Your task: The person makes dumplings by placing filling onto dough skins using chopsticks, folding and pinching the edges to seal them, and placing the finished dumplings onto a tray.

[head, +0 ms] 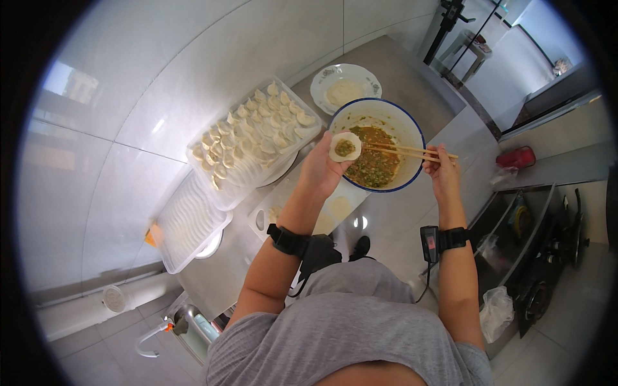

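Note:
My left hand (320, 169) holds a round dumpling wrapper (356, 153) at the near left rim of a white enamel bowl (410, 130) with a blue edge. A small mound of green and brown filling (344, 147) sits in the middle of the wrapper. In my right hand (442, 169), beyond the bowl's right rim, is a pair of wooden chopsticks (410, 151). Their tips reach over the bowl to beside the wrapper. Chopped filling with brown liquid (374, 171) covers the bowl's bottom.
Left of the bowl, a clear plastic tray (231, 195) carries rows of folded dumplings (251, 130); another ribbed tray (188, 222) lies nearer. A patterned plate (321, 89) with white flour stands behind the bowl. Under my left forearm, a white cutting board (321, 224) bears a flat wrapper (340, 206).

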Action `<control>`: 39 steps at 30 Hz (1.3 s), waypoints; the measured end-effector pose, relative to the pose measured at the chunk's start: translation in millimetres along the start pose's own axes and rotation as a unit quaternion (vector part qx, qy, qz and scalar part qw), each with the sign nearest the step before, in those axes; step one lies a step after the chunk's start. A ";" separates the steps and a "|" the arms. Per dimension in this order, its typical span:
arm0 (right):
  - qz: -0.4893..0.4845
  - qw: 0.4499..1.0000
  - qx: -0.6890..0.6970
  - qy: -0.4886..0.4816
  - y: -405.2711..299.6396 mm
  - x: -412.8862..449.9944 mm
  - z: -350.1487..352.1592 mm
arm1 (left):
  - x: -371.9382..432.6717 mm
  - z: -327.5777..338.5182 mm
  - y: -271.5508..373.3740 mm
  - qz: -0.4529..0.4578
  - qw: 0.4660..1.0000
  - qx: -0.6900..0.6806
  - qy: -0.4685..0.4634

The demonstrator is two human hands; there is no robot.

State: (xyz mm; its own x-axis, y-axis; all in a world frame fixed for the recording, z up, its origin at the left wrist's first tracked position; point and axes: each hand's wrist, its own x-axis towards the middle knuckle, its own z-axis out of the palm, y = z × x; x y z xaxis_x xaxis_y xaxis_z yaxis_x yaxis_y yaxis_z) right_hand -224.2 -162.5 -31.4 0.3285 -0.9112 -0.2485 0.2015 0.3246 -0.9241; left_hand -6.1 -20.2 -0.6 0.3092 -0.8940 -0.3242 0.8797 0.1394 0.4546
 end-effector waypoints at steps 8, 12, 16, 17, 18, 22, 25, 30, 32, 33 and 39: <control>-0.311 0.894 -0.169 0.275 -31.2 -14.7 -7.6 | -11.0 23.1 11.8 -0.040 0.997 0.037 -0.063; -0.473 0.781 -0.387 -0.127 -64.1 -61.3 66.2 | -14.5 30.4 11.4 -0.074 0.991 0.057 -0.099; -0.491 0.729 -0.430 -0.206 -56.5 -68.1 87.0 | -14.2 37.6 5.4 -0.108 0.985 0.053 -0.120; -0.493 0.721 -0.435 -0.218 -56.2 -68.9 88.0 | -15.1 39.4 4.3 -0.109 0.983 0.059 -0.134; -0.493 0.722 -0.434 -0.219 -54.4 -69.0 88.1 | -16.8 39.7 3.1 -0.108 0.981 0.065 -0.146; -0.483 0.736 -0.415 -0.231 -52.6 -67.1 90.5 | -23.8 40.8 1.0 -0.109 0.980 0.062 -0.156; -0.466 0.761 -0.393 -0.224 -55.6 -65.2 93.7 | -27.7 39.8 -2.0 -0.108 0.954 0.198 -0.198; -0.443 0.784 -0.378 -0.217 -58.1 -65.9 99.1 | -36.8 45.1 -2.1 -0.005 0.918 0.330 -0.220; -0.444 0.784 -0.378 -0.214 -57.3 -66.6 100.4 | -37.2 43.7 -3.1 0.011 0.915 0.340 -0.215; -0.444 0.784 -0.378 -0.214 -57.7 -67.4 101.6 | -36.9 43.2 -3.5 0.026 0.912 0.350 -0.211; -0.429 0.791 -0.377 -0.221 -62.3 -68.4 104.3 | -42.5 50.5 -0.1 0.018 0.909 0.364 -0.203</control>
State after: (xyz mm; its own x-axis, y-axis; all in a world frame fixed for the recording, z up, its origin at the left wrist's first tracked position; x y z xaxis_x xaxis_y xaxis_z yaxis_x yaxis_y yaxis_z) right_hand -163.0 -93.9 73.4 0.6930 -0.4831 0.5351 -0.0277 -0.7595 -0.6499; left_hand -37.6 -3.7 55.0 0.0445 -0.9984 -0.0338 0.3536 -0.0159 0.9352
